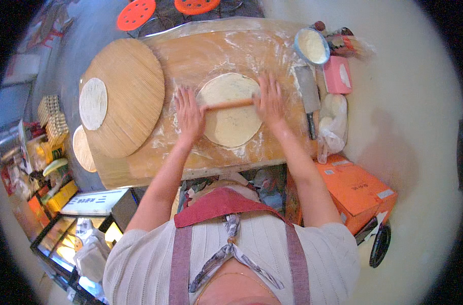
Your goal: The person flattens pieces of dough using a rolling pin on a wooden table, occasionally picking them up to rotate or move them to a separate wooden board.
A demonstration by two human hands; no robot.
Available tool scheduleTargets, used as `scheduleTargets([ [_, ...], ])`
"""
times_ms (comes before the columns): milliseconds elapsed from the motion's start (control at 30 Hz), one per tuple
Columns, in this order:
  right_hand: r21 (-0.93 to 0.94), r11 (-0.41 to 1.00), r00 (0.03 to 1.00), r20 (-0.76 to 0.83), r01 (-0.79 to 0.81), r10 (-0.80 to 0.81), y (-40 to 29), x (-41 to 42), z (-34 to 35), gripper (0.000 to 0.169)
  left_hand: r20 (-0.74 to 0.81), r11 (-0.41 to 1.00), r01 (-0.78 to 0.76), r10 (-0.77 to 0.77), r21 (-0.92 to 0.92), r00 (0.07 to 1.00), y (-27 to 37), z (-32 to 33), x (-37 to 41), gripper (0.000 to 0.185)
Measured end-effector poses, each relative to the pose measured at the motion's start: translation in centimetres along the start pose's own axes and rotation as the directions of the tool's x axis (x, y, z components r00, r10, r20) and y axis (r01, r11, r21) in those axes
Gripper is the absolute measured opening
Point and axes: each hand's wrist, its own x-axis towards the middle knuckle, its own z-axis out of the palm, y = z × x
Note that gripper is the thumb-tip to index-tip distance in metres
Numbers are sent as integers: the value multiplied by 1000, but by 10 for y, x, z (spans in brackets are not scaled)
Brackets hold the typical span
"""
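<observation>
A thin wooden rolling pin [229,105] lies across a round, flat sheet of dough [233,129] on a floured wooden board [195,47]. My left hand [191,116] presses on the pin's left end, fingers stretched forward. Over the right end lies my right hand [270,100], its fingers also extended and slightly blurred. Both palms hide the pin's ends. Small dark or green flecks show in the dough. To the left, a large round slatted lid or tray [132,99] carries a pale, flat dough round [93,103].
A cleaver [307,89] lies at the board's right side, near a blue bowl [297,47] of flour. Beyond are a pink tissue box [335,78], a plastic bag [332,135] and an orange box [357,187]. Another flat round [83,148] sits left; egg trays [56,127] stand farther out.
</observation>
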Motion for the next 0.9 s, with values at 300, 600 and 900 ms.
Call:
scheduleTargets([
  [300, -69, 996, 985, 163, 62, -50, -2, -53, 12, 63, 190, 983, -180, 171, 32, 967, -17, -11, -33, 78],
  [600, -46, 997, 997, 34, -69, 71, -27, 3, 5, 66, 17, 998, -38, 37, 44, 999, -11, -6, 14, 85],
  [900, -58, 998, 999, 25, -32, 33, -73, -169, -12, 52, 452, 986, -117, 159, -119, 878, 12, -73, -158, 71],
])
